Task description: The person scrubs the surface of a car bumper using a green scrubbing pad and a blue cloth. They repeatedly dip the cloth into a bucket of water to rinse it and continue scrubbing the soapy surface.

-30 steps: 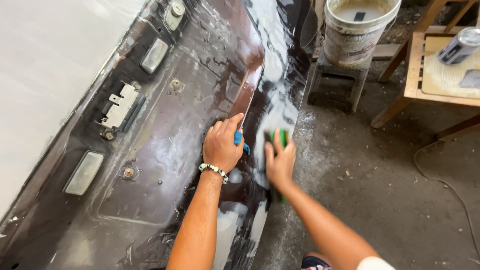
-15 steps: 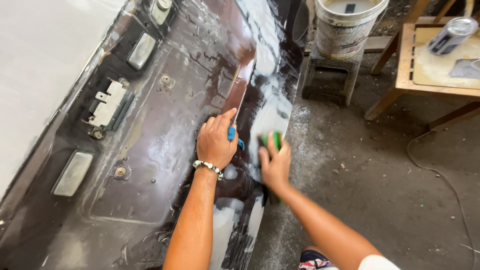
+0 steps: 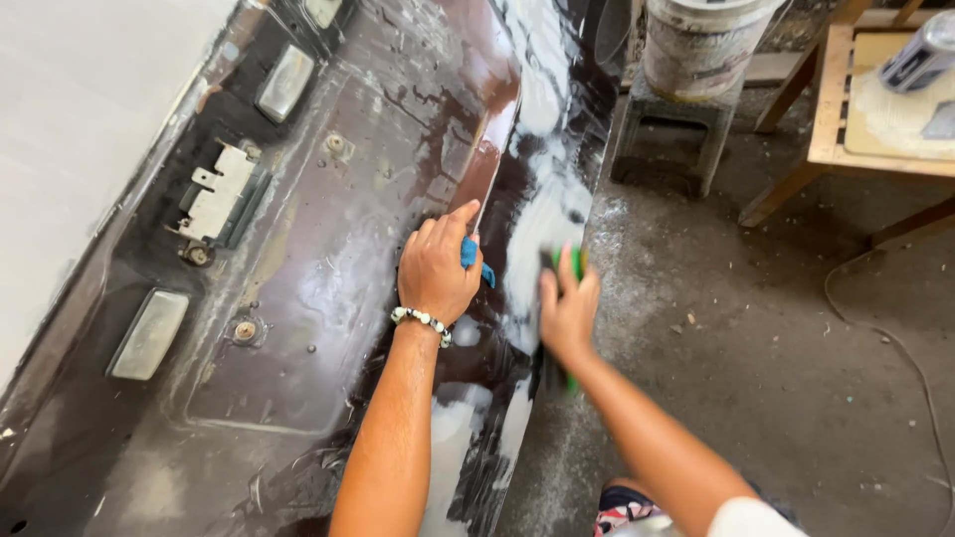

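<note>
Bucket [image 3: 704,45] on stool [image 3: 668,134] – right of the panel [image 3: 328,259]; table [image 3: 875,129] further right.

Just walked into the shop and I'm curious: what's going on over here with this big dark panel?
A person is working a large dark-brown glossy car body panel, wet and streaked with white residue. The left hand rests on the panel's ridge, with a small blue object under it. The right hand presses a green pad against the panel's edge, blurred by motion. A dirty white plastic bucket stands on a small grey stool nearby.
</note>
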